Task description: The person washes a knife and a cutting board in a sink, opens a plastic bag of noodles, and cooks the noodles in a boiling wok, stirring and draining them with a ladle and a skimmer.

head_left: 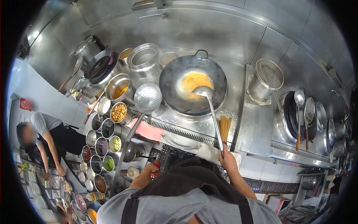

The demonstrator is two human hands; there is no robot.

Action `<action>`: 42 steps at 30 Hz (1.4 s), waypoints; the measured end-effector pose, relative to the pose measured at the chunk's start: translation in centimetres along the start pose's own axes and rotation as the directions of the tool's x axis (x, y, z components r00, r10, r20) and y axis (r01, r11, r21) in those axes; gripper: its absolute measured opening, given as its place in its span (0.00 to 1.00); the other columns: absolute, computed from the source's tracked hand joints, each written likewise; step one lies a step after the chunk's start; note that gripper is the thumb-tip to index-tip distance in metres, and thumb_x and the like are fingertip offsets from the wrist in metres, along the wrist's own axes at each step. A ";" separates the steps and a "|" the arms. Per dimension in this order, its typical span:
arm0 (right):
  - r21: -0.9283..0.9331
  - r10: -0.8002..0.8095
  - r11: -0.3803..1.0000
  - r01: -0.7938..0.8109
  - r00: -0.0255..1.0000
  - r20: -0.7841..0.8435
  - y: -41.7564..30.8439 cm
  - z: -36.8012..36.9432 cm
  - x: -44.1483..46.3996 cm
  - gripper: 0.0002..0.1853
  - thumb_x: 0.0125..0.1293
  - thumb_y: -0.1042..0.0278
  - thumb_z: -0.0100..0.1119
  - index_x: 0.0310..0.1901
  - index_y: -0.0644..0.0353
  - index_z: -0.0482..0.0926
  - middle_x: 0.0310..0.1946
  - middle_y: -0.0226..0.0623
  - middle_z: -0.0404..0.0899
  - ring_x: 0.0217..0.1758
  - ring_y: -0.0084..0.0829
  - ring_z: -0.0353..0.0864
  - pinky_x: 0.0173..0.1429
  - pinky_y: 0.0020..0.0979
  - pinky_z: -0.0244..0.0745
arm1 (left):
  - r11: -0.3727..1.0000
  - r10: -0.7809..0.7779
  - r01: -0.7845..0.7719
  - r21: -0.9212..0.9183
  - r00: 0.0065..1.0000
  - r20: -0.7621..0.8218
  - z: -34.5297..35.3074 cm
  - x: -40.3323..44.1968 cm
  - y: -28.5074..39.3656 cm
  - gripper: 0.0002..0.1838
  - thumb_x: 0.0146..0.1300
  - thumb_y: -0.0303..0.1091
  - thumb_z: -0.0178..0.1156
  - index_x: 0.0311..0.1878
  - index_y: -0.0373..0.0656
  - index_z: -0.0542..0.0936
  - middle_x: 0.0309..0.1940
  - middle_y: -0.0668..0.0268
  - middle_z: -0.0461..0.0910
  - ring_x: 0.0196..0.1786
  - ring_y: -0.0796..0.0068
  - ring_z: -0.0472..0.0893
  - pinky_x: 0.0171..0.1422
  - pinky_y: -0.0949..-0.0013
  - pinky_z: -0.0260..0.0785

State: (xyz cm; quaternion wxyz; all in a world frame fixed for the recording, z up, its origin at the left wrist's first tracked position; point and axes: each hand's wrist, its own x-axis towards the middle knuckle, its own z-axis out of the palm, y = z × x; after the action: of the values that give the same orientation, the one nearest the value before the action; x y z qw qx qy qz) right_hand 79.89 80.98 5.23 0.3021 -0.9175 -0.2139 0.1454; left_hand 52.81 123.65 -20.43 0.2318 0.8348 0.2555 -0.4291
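Observation:
My right hand [228, 160] is closed round the handle end of a long metal wok ladle [213, 112]. The ladle's bowl rests in a dark wok [171, 89] on the stove, touching the lower right edge of some yellow-orange, crumbly-looking food [195, 80]. My left hand [151, 168] is low at the stove's front, left of my apron. Its fingers are curled beside a small red thing [157, 164] whose kind I cannot make out. A bamboo wok brush [224, 126] stands just left of the right hand, close to the ladle's handle.
A perforated strainer [148, 98] lies left of the wok, near metal pots [143, 58]. Several ingredient containers [108, 163] line the left side. At right are a sieve on a pot [265, 80] and another wok [291, 112] with ladles. A co-worker [48, 130] bends over at far left.

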 end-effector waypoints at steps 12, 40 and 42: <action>-0.102 -0.094 0.990 0.094 0.996 0.000 -2.8 -6.3 0.4 0.27 0.55 0.66 0.57 0.59 0.59 0.68 0.29 0.56 0.78 0.33 0.56 0.78 0.38 0.50 0.73 | 0.916 -0.206 0.143 -0.375 0.969 -0.134 -2.9 -2.7 6.2 0.34 0.40 0.50 0.71 0.48 0.37 0.79 0.46 0.50 0.80 0.50 0.57 0.80 0.53 0.63 0.72; 0.717 0.075 0.649 -0.255 0.959 0.274 -3.2 -6.8 9.5 0.27 0.53 0.72 0.59 0.58 0.66 0.69 0.21 0.35 0.74 0.11 0.26 0.70 0.15 0.27 0.64 | 0.909 -0.321 0.256 -0.329 0.933 -0.161 -3.8 -10.0 5.2 0.22 0.46 0.45 0.69 0.39 0.37 0.82 0.37 0.56 0.83 0.37 0.62 0.84 0.41 0.60 0.76; 0.502 0.033 0.857 -0.114 0.985 0.168 -4.3 -7.0 9.4 0.25 0.55 0.71 0.57 0.55 0.67 0.68 0.22 0.43 0.78 0.17 0.38 0.76 0.21 0.36 0.72 | 0.724 -0.268 0.253 -0.642 0.960 0.075 -3.9 -7.4 3.5 0.26 0.44 0.46 0.69 0.43 0.37 0.81 0.40 0.55 0.82 0.43 0.58 0.83 0.45 0.62 0.75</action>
State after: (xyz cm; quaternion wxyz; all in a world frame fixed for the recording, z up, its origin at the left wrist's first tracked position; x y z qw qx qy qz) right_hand 89.45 85.21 12.04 0.5106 -0.7985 -0.1553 0.2786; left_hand 53.63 121.66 -11.66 0.4392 0.6644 0.5044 -0.3336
